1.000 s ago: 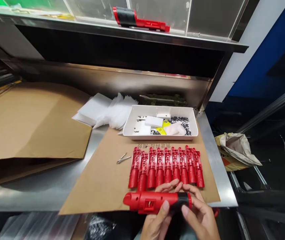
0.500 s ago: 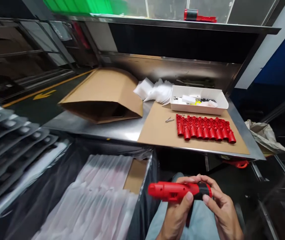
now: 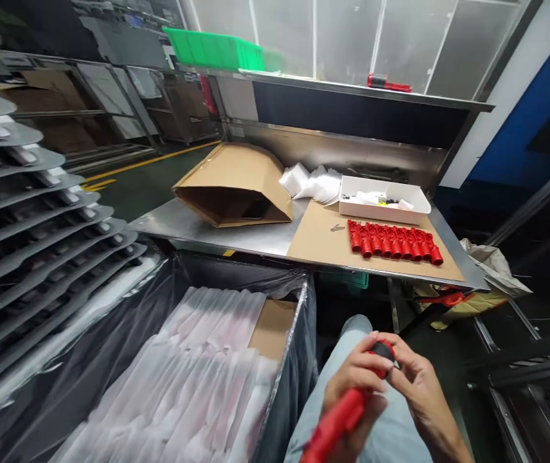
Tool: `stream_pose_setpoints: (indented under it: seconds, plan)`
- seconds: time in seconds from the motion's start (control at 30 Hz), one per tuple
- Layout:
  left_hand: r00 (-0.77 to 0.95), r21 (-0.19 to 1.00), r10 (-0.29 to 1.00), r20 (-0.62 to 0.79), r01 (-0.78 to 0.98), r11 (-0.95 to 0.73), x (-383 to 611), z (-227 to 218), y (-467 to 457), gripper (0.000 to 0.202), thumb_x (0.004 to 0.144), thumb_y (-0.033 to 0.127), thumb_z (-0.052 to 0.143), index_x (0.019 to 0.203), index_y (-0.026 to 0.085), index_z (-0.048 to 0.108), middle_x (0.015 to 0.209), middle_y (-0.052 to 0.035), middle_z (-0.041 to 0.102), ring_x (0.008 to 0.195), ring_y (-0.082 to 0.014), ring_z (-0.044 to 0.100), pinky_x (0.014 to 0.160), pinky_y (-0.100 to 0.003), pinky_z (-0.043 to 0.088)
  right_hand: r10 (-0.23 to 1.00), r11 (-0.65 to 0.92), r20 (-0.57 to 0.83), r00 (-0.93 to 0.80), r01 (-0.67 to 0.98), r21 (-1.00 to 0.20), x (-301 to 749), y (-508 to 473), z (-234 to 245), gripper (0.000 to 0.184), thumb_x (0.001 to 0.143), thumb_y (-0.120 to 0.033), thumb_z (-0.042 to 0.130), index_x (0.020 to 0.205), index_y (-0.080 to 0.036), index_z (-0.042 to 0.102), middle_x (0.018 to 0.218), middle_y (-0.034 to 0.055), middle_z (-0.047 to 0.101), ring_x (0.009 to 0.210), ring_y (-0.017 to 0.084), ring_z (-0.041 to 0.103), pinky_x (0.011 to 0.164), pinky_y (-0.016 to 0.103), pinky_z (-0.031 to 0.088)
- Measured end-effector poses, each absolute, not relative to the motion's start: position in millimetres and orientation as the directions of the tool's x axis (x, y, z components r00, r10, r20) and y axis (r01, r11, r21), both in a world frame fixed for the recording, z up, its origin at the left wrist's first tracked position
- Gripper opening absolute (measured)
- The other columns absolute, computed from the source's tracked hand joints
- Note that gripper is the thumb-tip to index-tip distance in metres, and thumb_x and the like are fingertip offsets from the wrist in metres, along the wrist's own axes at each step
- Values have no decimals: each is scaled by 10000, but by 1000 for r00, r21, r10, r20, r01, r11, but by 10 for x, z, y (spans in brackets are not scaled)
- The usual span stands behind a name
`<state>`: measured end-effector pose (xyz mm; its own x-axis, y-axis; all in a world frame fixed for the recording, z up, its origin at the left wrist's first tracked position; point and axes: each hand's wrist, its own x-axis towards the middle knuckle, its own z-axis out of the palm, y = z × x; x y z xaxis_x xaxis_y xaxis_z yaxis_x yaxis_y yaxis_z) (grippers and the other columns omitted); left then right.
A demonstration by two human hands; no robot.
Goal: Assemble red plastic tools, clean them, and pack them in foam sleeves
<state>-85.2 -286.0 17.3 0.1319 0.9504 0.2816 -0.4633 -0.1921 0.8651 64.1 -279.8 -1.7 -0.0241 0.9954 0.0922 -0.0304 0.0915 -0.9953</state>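
The red part (image 3: 335,421) is held above the person's lap, near of the table edge, its black-banded end pointing far and right, its body running near and left to the bottom edge of view, where it blurs. The left hand (image 3: 354,379) has its fingers closed around the body just behind the black end, apparently to carry the weight and keep that end exposed. The right hand (image 3: 414,379) is partly curled, thumb and fingertips closed on the black end; this appears to be a light grip, suited to steadying or turning it. Exact finger contact on the underside cannot be determined. Far of the hands, a row of red pieces (image 3: 390,241) lies side by side on a cardboard sheet (image 3: 311,235), which presumably protects them from the steel table (image 3: 159,222). Small metal pieces (image 3: 337,227) lie just left of the row. A white tray (image 3: 385,212) stands on its far side, evidently keeping loose small items together. White sheets (image 3: 311,183) lie left of the tray, beside an open carton (image 3: 236,170). At near left, a bin (image 3: 299,360) lined with dark film holds white-wrapped items (image 3: 198,379) in rows, packed close, probably to limit rubbing. Another red-and-black part (image 3: 390,83) rests on the far shelf.
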Motion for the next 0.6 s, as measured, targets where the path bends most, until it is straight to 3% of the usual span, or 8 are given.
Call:
stream_pose_setpoints:
  seconds: [0.07, 0.17, 0.23, 0.3, 0.4, 0.6]
  plan:
    - [156, 825, 976, 150, -564, -37, -859, 143, -2789, 46, 828, 281, 735, 871, 278, 751, 1068, -62, 732, 1317, -333, 495, 1156, -499, 303, 993, 92, 97, -71, -65, -994, 667, -2812, 5, 249, 839, -465, 673, 932, -254, 767, 1196, 105, 640, 1195, 267, 601, 1000, 352, 502]
    - [240, 594, 967, -82, -767, 241, -865, 74, -2647, 81, 838, 344, 727, 885, 286, 697, 1092, -5, 716, 1337, -312, 483, 1182, -522, 249, 997, 68, 71, -33, -77, -995, 724, -2850, 28, 258, 811, -464, 701, 911, -228, 730, 1253, 122, 602, 1220, 284, 586, 1010, 397, 499]
    - [311, 439, 928, -205, -818, 371, -866, 35, -2565, 137, 810, 364, 756, 905, 285, 697, 1097, 10, 725, 1310, -302, 518, 1193, -531, 224, 996, 71, 70, 59, -5, -997, 755, -2877, 36, 258, 791, -461, 721, 898, -226, 726, 1303, 135, 587, 1243, 296, 575, 1036, 419, 479]
    - [339, 362, 903, -264, -833, 418, -859, 10, -2512, 193, 763, 363, 802, 913, 282, 711, 1080, 14, 741, 1273, -298, 556, 1198, -523, 226, 987, 81, 94, 129, 104, -991, 764, -2888, 37, 265, 799, -459, 709, 945, -241, 747, 1348, 142, 578, 1276, 308, 554, 1067, 444, 450]
    - [339, 367, 904, -260, -831, 417, -816, -5, -2491, 199, 759, 351, 808, 916, 272, 714, 1092, 0, 741, 1274, -303, 555, 1186, -508, 270, 983, 102, 128, 131, 188, -977, 723, -2867, 17, 292, 834, -453, 672, 1057, -281, 753, 1377, 126, 579, 1295, 308, 542, 1085, 459, 436]
    - [304, 473, 908, -289, -779, 411, -705, -6, -2514, 128, 825, 326, 747, 925, 269, 690, 1105, -9, 714, 1314, -298, 515, 1144, -457, 355, 991, 87, 104, 89, 176, -981, 581, -2768, -145, 322, 916, -420, 582, 1163, -274, 727, 1460, 116, 518, 1323, 299, 524, 1081, 405, 461]
